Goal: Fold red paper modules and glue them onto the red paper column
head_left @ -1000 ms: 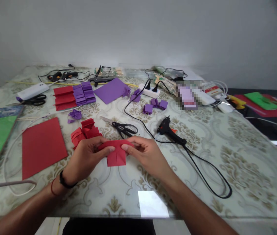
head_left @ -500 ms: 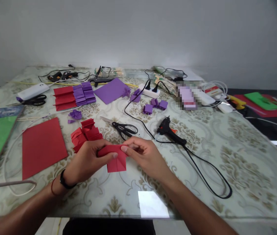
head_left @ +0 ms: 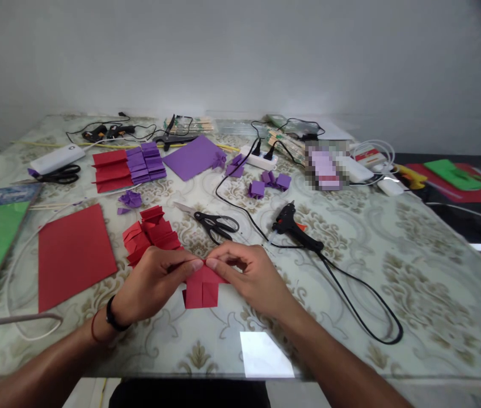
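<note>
With our left hand (head_left: 151,283) and right hand (head_left: 260,277) we pinch the folded red paper (head_left: 204,276), fingers (head_left: 187,272) clamped on its far edge, thumbs almost meeting. Beyond our left fingers, red pleated pieces (head_left: 151,231) lie on the worktop (head_left: 159,345); scissors (head_left: 199,216) lie beyond our right, a glue gun (head_left: 298,229) rightward.

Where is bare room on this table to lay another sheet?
The widest bare patch lies right of the glue gun and its looped cable. A smaller one lies between that loop and the right hand. It's crowded around the power strip and beyond the left hand, where red folded pieces lie.
</note>
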`<state>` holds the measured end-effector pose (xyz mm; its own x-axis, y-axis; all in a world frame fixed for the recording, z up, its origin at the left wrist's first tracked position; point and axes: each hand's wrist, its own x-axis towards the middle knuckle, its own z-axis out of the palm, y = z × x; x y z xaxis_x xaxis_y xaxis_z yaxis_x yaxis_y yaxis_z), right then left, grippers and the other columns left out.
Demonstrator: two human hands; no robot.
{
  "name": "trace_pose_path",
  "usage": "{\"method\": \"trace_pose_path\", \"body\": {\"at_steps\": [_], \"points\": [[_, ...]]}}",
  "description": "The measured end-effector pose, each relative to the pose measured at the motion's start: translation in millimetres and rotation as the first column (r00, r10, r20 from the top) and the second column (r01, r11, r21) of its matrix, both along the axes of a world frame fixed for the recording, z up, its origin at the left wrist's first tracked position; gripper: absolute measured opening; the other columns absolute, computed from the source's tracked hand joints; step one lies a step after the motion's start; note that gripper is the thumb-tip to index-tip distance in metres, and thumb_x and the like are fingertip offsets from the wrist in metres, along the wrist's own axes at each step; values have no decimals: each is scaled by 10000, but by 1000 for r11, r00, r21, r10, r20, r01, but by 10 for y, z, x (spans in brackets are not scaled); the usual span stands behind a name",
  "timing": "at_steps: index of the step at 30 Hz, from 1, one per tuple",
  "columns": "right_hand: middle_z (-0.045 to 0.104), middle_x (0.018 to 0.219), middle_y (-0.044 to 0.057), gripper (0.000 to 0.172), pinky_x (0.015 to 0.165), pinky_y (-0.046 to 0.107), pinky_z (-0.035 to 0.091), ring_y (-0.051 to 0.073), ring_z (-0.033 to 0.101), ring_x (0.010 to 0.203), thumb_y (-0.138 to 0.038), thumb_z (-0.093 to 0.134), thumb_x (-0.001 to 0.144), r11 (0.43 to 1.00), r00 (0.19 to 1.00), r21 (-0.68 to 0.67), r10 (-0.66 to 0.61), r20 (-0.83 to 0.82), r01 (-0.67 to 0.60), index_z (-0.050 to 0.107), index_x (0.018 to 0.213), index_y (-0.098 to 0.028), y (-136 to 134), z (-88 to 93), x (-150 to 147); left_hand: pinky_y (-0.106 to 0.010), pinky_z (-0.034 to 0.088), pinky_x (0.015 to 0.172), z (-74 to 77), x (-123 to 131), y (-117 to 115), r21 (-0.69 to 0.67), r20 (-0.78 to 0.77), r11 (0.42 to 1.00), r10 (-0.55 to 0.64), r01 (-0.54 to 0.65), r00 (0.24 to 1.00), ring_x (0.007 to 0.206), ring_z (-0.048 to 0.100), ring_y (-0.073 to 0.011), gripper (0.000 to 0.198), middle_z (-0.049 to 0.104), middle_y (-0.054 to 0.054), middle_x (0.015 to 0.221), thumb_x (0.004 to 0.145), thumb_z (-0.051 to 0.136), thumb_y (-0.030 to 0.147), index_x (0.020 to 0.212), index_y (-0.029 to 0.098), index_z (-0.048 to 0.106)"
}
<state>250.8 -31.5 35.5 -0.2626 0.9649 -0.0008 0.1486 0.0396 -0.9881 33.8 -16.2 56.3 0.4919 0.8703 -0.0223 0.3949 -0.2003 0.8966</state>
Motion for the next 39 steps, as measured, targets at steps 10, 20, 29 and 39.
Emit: {"method": "trace_pose_path", "body": {"at_steps": [10, 20, 29, 39], "points": [[787, 759, 7, 153, 665, 291, 549, 181, 716, 701, -356, 736, 920, 987, 987, 2, -162, 2, 162, 807, 885, -225, 43, -10, 33, -212, 410, 520, -90, -49, 83, -50, -16, 997, 65, -66, 998, 629, 571, -137, 294, 722, 3, 734, 951, 705, 456, 925, 188, 823], [818, 793, 25, 175, 655, 282, 545, 184, 743, 712, -371, 747, 915, 998, 999, -43, -48, 17, 49, 813, 881, -212, 44, -26, 66, -239, 483, 612, -52, -34, 79, -54, 17, 998, 44, -43, 999, 710, 667, -166, 346, 775, -21, 799, 1017, 617, 457, 957, 190, 830], [801, 750, 18, 172, 637, 253, 537, 165, 732, 677, -363, 759, 918, 997, 997, -31, -68, -19, 68, 806, 873, -204, 36, 0, 70, -230, 469, 603, -113, -1, 25, -146, 77, 986, 94, -83, 993, 731, 671, -166, 306, 800, -50, 881, 979, 676, 448, 1003, 172, 808], [727, 749, 10, 131, 637, 244, 526, 143, 640, 667, -296, 687, 935, 998, 1000, 64, 24, 15, -24, 760, 901, -193, 7, 19, -9, -224, 432, 607, -84, 8, -23, -76, 48, 996, -42, 46, 998, 680, 573, -134, 302, 690, -13, 774, 1034, 587, 373, 907, 154, 750]]}}
